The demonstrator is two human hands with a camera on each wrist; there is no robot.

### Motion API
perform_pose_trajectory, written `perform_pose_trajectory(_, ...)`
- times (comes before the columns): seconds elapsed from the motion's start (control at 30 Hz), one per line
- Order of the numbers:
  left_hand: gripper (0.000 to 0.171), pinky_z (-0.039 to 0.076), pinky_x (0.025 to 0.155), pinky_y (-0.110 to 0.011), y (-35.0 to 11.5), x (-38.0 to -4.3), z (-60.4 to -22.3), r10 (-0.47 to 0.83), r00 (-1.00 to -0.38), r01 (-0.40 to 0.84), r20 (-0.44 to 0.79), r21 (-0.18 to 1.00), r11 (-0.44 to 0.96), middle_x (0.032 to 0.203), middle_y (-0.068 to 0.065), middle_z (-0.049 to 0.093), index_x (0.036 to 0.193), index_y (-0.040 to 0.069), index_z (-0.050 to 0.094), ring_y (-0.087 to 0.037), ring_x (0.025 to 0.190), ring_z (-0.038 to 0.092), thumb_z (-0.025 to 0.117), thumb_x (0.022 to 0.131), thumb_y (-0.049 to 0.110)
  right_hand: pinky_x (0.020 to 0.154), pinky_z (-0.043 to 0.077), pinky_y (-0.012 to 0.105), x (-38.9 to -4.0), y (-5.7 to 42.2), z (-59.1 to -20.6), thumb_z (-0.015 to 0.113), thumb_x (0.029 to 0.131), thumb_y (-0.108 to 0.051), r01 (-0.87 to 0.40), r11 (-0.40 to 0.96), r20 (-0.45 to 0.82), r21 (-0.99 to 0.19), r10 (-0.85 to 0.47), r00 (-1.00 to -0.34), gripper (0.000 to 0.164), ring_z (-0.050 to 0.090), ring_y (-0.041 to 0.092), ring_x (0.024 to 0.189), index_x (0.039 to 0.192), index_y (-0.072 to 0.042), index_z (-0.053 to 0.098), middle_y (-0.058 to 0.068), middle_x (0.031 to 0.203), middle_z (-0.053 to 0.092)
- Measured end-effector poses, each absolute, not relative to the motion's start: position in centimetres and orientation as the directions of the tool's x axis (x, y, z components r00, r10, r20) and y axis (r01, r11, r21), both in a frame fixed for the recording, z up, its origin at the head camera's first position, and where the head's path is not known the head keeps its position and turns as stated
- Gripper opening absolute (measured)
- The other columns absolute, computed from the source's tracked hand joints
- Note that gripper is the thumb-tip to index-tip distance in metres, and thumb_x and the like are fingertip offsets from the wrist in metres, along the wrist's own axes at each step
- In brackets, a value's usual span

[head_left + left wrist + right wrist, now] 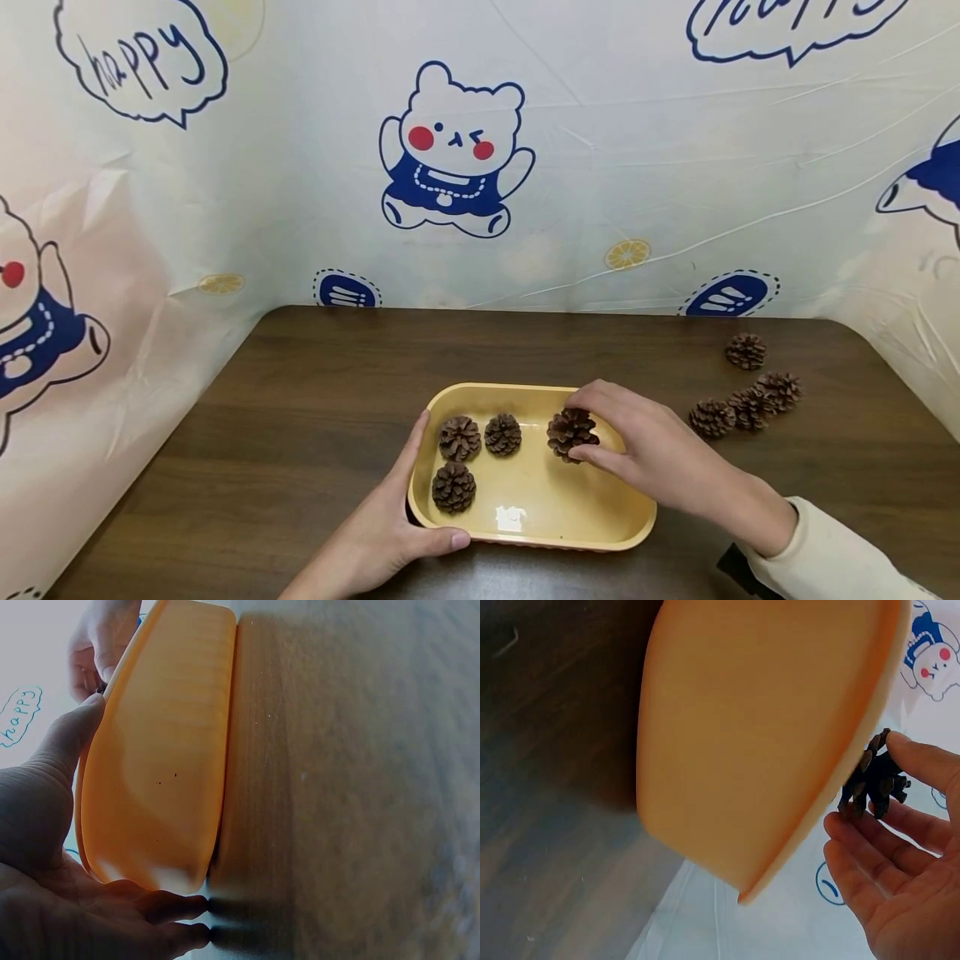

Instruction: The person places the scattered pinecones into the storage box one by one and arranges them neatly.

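My right hand [652,450] pinches a brown pine cone [572,434] between thumb and fingers, above the right part of a yellow plastic tray [555,540]. In the right wrist view the held pine cone [874,780] shows just past the tray's rim, with the thumb on one side and fingers on the other. My left hand [382,521] grips the tray's left end, its thumb at the front rim and fingers along the end wall. Three pine cones [459,438] lie inside the tray, toward its left side.
More pine cones [746,408] lie loose on the brown wooden table [315,400], to the right of the tray; one [746,352] sits farther back. A pale printed sheet [600,150] hangs behind the table and along both its sides.
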State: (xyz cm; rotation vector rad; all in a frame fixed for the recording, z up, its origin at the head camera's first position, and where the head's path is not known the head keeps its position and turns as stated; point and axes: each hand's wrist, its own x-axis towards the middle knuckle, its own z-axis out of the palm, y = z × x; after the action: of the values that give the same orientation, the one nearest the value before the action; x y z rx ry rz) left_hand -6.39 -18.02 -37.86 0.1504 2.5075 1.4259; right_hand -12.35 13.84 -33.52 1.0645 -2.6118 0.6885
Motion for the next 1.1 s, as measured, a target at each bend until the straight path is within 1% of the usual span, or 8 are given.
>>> perform_pose_trajectory(0.07, 0.140, 0.027, 0.121, -0.062, -18.0, -6.4, -37.8, 0.212, -0.963, -0.034, -0.167, 0.855, 0.517, 0.174, -0.015, 0.024, 0.169, 0.038, -0.002, -0.035, 0.151, 0.035, 0.097, 0.071, 0.043, 0.087, 0.061, 0.038, -12.2, 13.7, -33.6, 0.083, 0.091, -0.023, -0.710, 0.620, 0.378, -0.335, -0.602, -0.704, 0.038, 0.070, 0.014, 0.105, 0.124, -0.012, 0.070, -0.003, 0.119, 0.071)
perform_pose_trajectory(0.23, 0.140, 0.027, 0.121, -0.062, -18.0, -6.4, -37.8, 0.210, -0.964, -0.033, -0.165, 0.855, 0.518, 0.173, -0.015, 0.024, 0.169, 0.038, -0.002, -0.036, 0.151, 0.036, 0.097, 0.070, 0.043, 0.092, 0.060, 0.042, -12.0, 13.2, -34.1, 0.080, 0.094, -0.023, -0.727, 0.593, 0.357, -0.346, -0.634, -0.686, 0.036, 0.069, 0.020, 0.113, 0.126, -0.012, 0.069, 0.000, 0.124, 0.071)
perform_pose_trajectory(0.4, 0.140, 0.026, 0.121, -0.062, -18.0, -6.4, -37.9, 0.215, -0.963, -0.030, -0.163, 0.856, 0.516, 0.174, -0.015, 0.024, 0.169, 0.036, -0.002, -0.036, 0.151, 0.035, 0.097, 0.070, 0.043, 0.095, 0.058, 0.043, -12.0, 12.7, -34.5, 0.078, 0.096, -0.024, -0.739, 0.563, 0.331, -0.369, -0.664, -0.671, 0.035, 0.067, 0.021, 0.115, 0.127, -0.012, 0.068, 0.000, 0.125, 0.071)
perform_pose_trajectory(0.73, 0.141, 0.025, 0.122, -0.062, -18.0, -6.4, -37.9, 0.222, -0.961, -0.029, -0.164, 0.860, 0.510, 0.174, -0.015, 0.022, 0.169, 0.035, -0.003, -0.035, 0.152, 0.033, 0.097, 0.070, 0.044, 0.099, 0.057, 0.043, -11.9, 11.6, -34.8, 0.078, 0.095, -0.018, -0.747, 0.526, 0.291, -0.407, -0.700, -0.652, 0.038, 0.067, 0.020, 0.118, 0.131, -0.011, 0.067, 0.000, 0.128, 0.071)
perform_pose_trajectory(0.93, 0.141, 0.024, 0.122, -0.061, -18.1, -6.4, -37.9, 0.227, -0.960, -0.028, -0.163, 0.864, 0.502, 0.174, -0.014, 0.022, 0.170, 0.033, -0.003, -0.035, 0.152, 0.032, 0.097, 0.070, 0.042, 0.100, 0.057, 0.043, -11.7, 10.9, -35.1, 0.080, 0.093, -0.015, -0.751, 0.532, 0.268, -0.391, -0.715, -0.646, 0.040, 0.067, 0.021, 0.119, 0.131, -0.009, 0.067, 0.002, 0.128, 0.071)
perform_pose_trajectory(1.1, 0.140, 0.024, 0.122, -0.061, -18.1, -6.4, -37.9, 0.233, -0.959, -0.024, -0.161, 0.865, 0.501, 0.174, -0.014, 0.022, 0.169, 0.035, -0.003, -0.034, 0.153, 0.032, 0.096, 0.071, 0.043, 0.099, 0.058, 0.042, -11.6, 10.1, -35.2, 0.080, 0.093, -0.017, -0.748, 0.537, 0.230, -0.391, -0.730, -0.644, 0.041, 0.068, 0.021, 0.119, 0.131, -0.009, 0.067, 0.002, 0.129, 0.071)
